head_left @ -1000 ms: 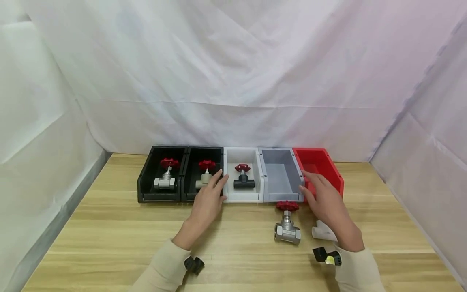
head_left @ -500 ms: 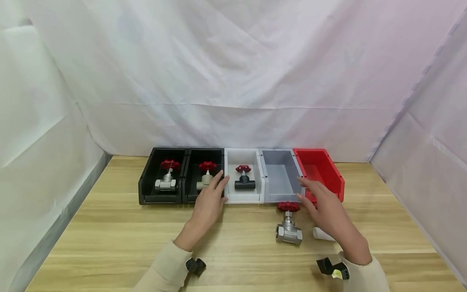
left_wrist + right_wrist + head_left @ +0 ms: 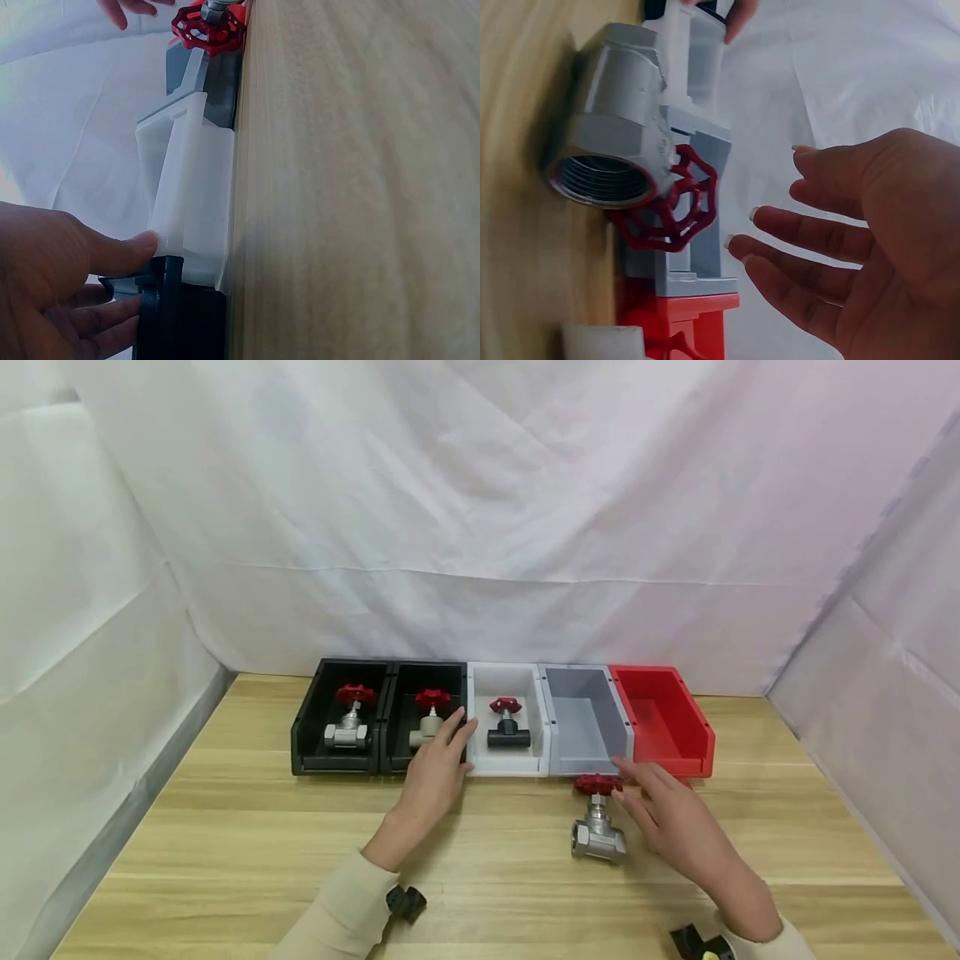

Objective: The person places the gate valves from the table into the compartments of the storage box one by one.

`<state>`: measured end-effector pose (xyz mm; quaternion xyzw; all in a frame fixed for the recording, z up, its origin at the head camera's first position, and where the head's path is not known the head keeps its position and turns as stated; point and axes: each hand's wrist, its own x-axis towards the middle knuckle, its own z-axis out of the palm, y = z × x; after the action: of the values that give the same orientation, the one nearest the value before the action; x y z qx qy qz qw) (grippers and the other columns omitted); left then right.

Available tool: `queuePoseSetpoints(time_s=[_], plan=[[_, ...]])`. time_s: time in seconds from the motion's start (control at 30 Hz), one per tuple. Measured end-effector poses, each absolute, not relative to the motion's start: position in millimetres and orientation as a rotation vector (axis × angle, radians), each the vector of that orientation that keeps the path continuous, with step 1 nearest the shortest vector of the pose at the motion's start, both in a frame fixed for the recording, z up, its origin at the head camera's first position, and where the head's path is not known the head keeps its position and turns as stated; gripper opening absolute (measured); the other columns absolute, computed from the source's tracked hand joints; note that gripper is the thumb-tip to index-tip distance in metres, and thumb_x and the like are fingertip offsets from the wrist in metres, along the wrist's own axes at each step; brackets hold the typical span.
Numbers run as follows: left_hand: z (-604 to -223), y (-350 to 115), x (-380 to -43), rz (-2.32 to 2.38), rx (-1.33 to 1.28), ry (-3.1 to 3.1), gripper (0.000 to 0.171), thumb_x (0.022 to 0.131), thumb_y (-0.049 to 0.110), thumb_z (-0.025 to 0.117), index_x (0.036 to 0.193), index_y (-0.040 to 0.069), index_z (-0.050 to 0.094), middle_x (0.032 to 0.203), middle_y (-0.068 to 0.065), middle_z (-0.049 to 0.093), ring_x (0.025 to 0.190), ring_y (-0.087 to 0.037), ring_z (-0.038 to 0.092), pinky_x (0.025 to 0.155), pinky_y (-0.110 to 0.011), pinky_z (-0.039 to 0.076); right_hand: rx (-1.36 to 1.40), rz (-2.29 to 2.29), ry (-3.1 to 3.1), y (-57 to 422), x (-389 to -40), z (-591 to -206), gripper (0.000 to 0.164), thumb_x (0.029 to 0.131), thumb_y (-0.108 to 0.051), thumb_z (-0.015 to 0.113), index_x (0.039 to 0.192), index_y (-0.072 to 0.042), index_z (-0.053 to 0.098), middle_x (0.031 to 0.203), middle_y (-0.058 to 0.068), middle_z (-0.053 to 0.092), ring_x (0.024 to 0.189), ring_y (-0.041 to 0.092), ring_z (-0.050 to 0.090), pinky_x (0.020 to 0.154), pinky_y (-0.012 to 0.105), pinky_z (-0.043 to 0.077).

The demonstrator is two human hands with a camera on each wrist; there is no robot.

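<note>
My left hand (image 3: 433, 772) rests with loosely bent fingers on the rims where the second black bin (image 3: 405, 768) meets the white bin (image 3: 510, 767). In the left wrist view, its thumb (image 3: 124, 255) touches the white bin's edge. My right hand (image 3: 678, 818) hovers beside a metal gate valve (image 3: 597, 839), fingers spread near the valve's red handwheel (image 3: 596, 784). The right wrist view shows a gap between those fingers and the handwheel (image 3: 705, 199). The valve stands on the table in front of the grey bin (image 3: 585, 727), handwheel up.
The first black bin (image 3: 300, 752) holds a metal valve (image 3: 347, 732), the second a beige one (image 3: 431, 727), the white bin a black one (image 3: 508, 731). A red bin (image 3: 697, 760) ends the row. A white pipe-like piece (image 3: 604, 343) lies near the right hand.
My right hand has moved down and back from the grey and red bins toward the standing metal valve. The left hand stays on the bin rims.
</note>
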<state>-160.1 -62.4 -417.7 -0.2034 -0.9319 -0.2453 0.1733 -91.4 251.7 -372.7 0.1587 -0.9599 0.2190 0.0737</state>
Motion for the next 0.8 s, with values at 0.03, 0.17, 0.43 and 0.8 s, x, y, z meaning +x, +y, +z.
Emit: queuePoseSetpoints(time_s=[0.03, 0.17, 0.43, 0.8], plan=[[-417.8, -62.2, -160.0, -0.693, -0.576, -2.643, 0.062, 0.081, 0.007, 0.077, 0.137, 0.007, 0.051, 0.145, -0.014, 0.042, 0.076, -0.034, 0.061, 0.062, -0.041, 0.051, 0.473, 0.660, -2.891, 252.3, -89.1, -374.3, 0.055, 0.085, -0.019, 0.074, 0.135, -0.013, 0.053, 0.112, 0.004, 0.061, 0.094, 0.020, 0.061, 0.074, 0.037, 0.055], [-417.9, -61.9, -160.3, -0.686, -0.577, -2.642, 0.062, 0.080, 0.007, 0.077, 0.137, 0.007, 0.051, 0.145, -0.014, 0.042, 0.076, -0.033, 0.062, 0.064, -0.042, 0.051, 0.459, 0.688, -2.922, 252.4, -81.3, -379.9, 0.055, 0.084, -0.020, 0.075, 0.134, -0.016, 0.053, 0.113, 0.002, 0.060, 0.096, 0.018, 0.060, 0.073, 0.034, 0.055], [-417.6, -63.4, -159.5, -0.689, -0.570, -2.649, 0.062, 0.081, 0.008, 0.077, 0.137, 0.008, 0.051, 0.145, -0.013, 0.042, 0.073, -0.032, 0.061, 0.062, -0.041, 0.051, 0.500, 0.617, -2.987, 243.5, -75.0, -388.1, 0.054, 0.085, -0.027, 0.074, 0.135, -0.022, 0.054, 0.122, -0.001, 0.056, 0.106, 0.019, 0.057, 0.080, 0.041, 0.053], [-417.4, -63.9, -160.2, -0.702, -0.580, -2.642, 0.063, 0.080, 0.007, 0.078, 0.137, 0.008, 0.051, 0.145, -0.013, 0.041, 0.074, -0.031, 0.061, 0.062, -0.040, 0.051, 0.564, 0.491, -3.027, 240.7, -75.2, -398.2, 0.052, 0.083, -0.033, 0.075, 0.130, -0.018, 0.057, 0.118, -0.001, 0.055, 0.097, 0.014, 0.055, 0.079, 0.038, 0.053]])
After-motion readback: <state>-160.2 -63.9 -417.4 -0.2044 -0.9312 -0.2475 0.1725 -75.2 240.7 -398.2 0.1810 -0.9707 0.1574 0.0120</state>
